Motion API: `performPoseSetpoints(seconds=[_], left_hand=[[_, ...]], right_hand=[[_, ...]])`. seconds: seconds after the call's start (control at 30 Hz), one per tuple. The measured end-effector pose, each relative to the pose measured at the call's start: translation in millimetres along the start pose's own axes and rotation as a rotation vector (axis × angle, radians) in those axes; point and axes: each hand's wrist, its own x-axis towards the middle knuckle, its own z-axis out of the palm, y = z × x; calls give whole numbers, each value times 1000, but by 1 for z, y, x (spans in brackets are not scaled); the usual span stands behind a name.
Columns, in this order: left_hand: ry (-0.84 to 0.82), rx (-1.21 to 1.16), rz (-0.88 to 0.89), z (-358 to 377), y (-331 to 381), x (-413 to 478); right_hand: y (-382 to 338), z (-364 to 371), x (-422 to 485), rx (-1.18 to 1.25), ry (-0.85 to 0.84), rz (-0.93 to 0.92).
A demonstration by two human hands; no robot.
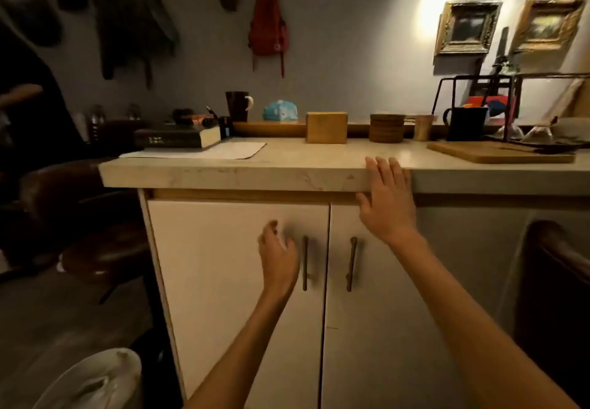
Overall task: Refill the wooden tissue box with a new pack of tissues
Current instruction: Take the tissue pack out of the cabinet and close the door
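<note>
A dim room, with a red backpack (267, 22) and dark things hung along the back wall. Below them a pale stone counter (223, 175) runs over two white cupboard doors. The wooden tissue box (326, 127) stands upright toward the counter's back edge, about midway along. A blue soft pack (280, 111) sits to its left on the raised wooden ledge (265, 127), and a stack of round coasters (387, 128) is to its right; neither hand is near it. The right hand (386, 194) lies over the counter's front edge, fingers straight and spread on top, gripping nothing, likely a brace while the person bends. The left hand (277, 249) hovers before the left door (223, 265), just beside its vertical handle (305, 263) but not on it. Its fingers are loosely curled and empty, probably shaping to pull. I judge the cupboard is being tried for a refill. The blue pack may itself be tissues, but blur leaves that unsure.
</note>
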Motion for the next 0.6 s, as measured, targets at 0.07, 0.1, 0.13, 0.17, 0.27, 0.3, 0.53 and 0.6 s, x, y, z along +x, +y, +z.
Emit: performPoseSetpoints(seconds=[0.07, 0.1, 0.13, 0.17, 0.27, 0.3, 0.53, 0.6], left_hand=[[-253, -48, -213, 7, 1, -8], [-364, -52, -248, 10, 0, -7], [-416, -40, -279, 11, -1, -7], [-433, -36, -288, 10, -2, -7], [-459, -39, -239, -17, 4, -23], [-453, -60, -240, -31, 8, -34], [-285, 70, -415, -155, 18, -82], [-150, 246, -383, -190, 29, -72]], right_hand=[[-7, 1, -22, 169, -98, -11], [-10, 4, -35, 278, -131, -14], [-15, 8, -51, 398, -160, 8], [-17, 11, -65, 509, -173, 32], [-24, 11, -92, 759, -168, 139], [-30, 10, -97, 858, -206, 172], [-104, -28, -146, 1489, -823, -55], [-134, -32, -154, 1495, -1003, -220]])
